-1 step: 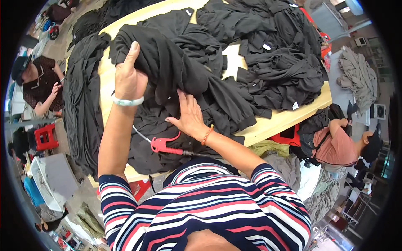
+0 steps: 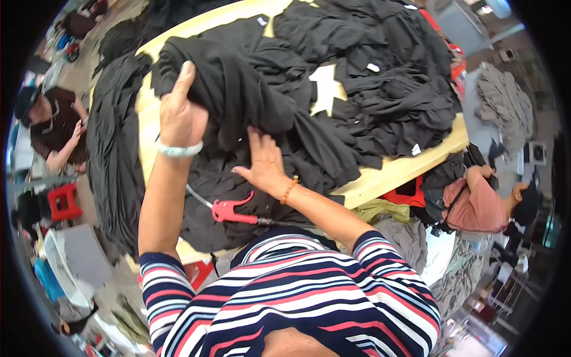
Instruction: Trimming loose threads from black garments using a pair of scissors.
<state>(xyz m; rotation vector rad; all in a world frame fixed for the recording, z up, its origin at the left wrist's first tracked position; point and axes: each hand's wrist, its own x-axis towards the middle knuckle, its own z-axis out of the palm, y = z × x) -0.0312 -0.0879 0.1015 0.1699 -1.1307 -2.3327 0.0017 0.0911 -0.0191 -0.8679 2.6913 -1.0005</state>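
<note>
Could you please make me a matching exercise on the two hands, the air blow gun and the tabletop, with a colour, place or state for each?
1. Left hand
2. Right hand
3. Air blow gun
4. Tabletop

A. Orange beaded bracelet at the wrist
B. Pale yellow, partly covered by black cloth
C. Thumb raised, pale bangle at the wrist
D. Red, lying near the striped shirt

Pairs: 1-C, 2-A, 3-D, 4-B

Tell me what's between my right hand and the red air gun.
In the head view, only black cloth shows between your right hand and the red air gun.
</note>
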